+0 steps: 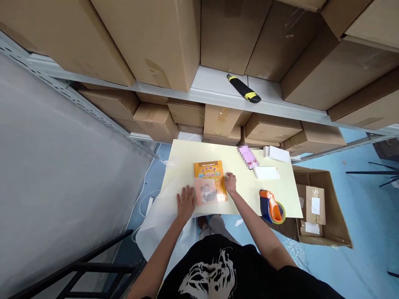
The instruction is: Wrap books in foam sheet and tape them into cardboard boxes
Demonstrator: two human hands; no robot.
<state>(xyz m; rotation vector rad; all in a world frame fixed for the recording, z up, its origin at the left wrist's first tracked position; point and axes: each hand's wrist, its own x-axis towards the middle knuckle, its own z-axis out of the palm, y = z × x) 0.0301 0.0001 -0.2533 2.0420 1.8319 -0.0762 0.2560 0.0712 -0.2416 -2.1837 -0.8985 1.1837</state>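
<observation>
An orange book [209, 176] lies on the pale yellow tabletop [183, 155], and a translucent plastic bag [205, 192] covers its lower part. The bag's white end [163, 220] hangs over the table's near edge. My left hand [186, 202] rests flat on the plastic, just left of the book, with its fingers spread. My right hand [230, 183] pinches at the book's right edge, apparently on the bag's rim. Nearest that hand on the right stands an orange and blue tape dispenser [271, 207].
A black and yellow utility knife [243, 88] lies on a white shelf packed with cardboard boxes [156, 120]. White packets [266, 172] and a pixelated pink item [248, 157] sit on the table. An open carton [330, 211] stands on the floor at right.
</observation>
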